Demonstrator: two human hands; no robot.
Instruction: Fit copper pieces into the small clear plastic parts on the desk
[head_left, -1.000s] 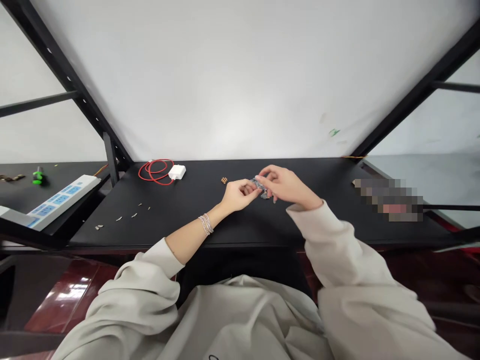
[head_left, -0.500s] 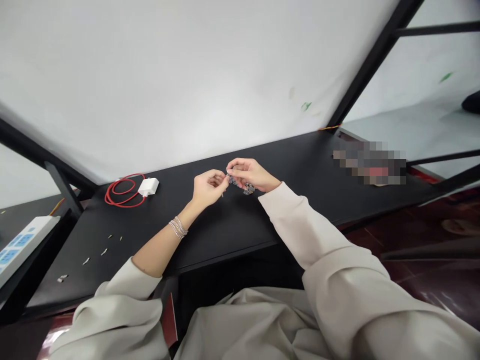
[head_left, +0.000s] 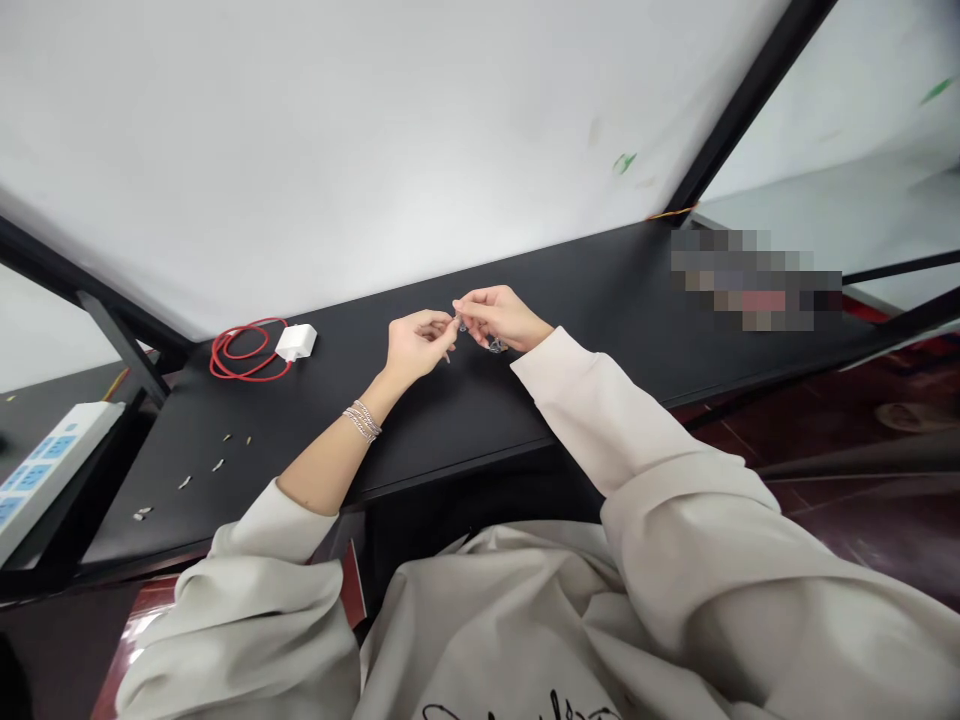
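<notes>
Over the black tabletop (head_left: 480, 420), my left hand (head_left: 420, 345) and my right hand (head_left: 504, 317) meet with their fingertips almost touching. Both hands are closed in a pinch. A tiny shiny bit (head_left: 462, 326) shows between the fingertips, too small to name, and which hand holds it cannot be made out. Beneath my right hand's fingers is a small cluster of silvery metal pieces (head_left: 495, 346), partly hidden by the hand. Silver bracelets (head_left: 363, 420) circle my left wrist.
A white charger (head_left: 296, 342) with a coiled red cable (head_left: 241, 376) lies at the back left. Several small pale scraps (head_left: 185, 482) are scattered front left. Beside them stands a white power strip (head_left: 45, 470). Blurred items (head_left: 757, 285) sit at the right; a white wall (head_left: 375, 140) rises behind.
The whole view has shifted slightly, so the table and hands appear higher. Both hands keep their pinch close together; the metal cluster shows less beneath my right hand.
</notes>
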